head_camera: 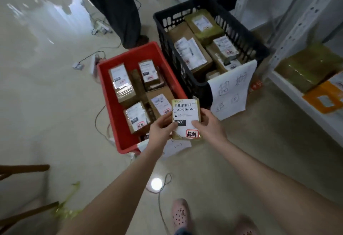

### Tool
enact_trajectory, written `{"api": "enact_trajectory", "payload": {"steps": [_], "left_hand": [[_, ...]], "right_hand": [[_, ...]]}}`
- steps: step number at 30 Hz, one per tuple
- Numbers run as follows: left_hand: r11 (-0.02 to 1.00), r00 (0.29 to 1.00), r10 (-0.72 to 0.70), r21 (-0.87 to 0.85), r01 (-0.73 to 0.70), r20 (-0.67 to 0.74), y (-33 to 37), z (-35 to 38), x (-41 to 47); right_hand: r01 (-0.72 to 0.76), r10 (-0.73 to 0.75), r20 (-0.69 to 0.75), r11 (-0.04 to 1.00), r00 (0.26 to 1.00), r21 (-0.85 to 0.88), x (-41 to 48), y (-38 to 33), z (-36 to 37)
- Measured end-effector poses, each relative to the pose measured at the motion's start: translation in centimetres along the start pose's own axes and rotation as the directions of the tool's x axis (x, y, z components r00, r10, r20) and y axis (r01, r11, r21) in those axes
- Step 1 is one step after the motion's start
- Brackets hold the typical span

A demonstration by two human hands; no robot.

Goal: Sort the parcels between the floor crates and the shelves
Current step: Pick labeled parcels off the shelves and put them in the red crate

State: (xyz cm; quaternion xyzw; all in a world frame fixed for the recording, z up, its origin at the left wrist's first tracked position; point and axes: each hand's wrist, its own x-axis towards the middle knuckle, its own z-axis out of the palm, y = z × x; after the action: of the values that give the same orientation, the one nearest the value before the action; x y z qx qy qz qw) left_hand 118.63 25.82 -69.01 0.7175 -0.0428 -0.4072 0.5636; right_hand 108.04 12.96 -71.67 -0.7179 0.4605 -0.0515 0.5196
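A small brown parcel (186,113) with a white label reading 060-06B-A05 and a red stamp is held up over the near right corner of the red crate (109,108). My left hand (161,127) grips its left edge, thumb on the label. My right hand (208,123) grips its right edge, thumb on the label too. Several labelled brown parcels lie in the red crate. The black crate (163,25) behind it is packed with more parcels, and a handwritten paper sign (232,90) hangs on its front.
White metal shelves (300,21) stand at the right, with a taped brown parcel (306,67) and an orange envelope (324,97) on a low shelf. Cables and a power strip (78,66) lie on the glossy floor. Another person's dark trouser leg (115,6) stands behind the crates. A wooden chair (22,194) is at lower left.
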Motion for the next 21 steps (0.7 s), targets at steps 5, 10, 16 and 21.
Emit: {"api": "enact_trajectory", "payload": {"steps": [5,10,16,21], "left_hand": [[0.999,0.997,-0.021,0.024,0.023,-0.071,1.6,-6.2,4.6],[0.996,0.991,-0.091,-0.005,0.091,-0.098,1.4,-7.5,9.4],[0.979,0.969,-0.203,-0.034,0.200,-0.142,1.8,-7.3,16.1],[0.978,0.964,-0.207,-0.031,0.205,-0.167,1.4,-7.1,20.3]], "right_hand": [[0.034,-0.025,0.073,0.992,0.997,-0.122,4.3,-4.6,6.2],[0.052,-0.030,0.099,0.974,0.995,-0.220,9.7,-6.0,9.3],[0.055,0.011,0.198,0.944,0.980,-0.324,16.7,-6.5,12.5],[0.074,0.032,0.239,0.904,0.970,-0.422,20.4,-6.4,14.4]]}}
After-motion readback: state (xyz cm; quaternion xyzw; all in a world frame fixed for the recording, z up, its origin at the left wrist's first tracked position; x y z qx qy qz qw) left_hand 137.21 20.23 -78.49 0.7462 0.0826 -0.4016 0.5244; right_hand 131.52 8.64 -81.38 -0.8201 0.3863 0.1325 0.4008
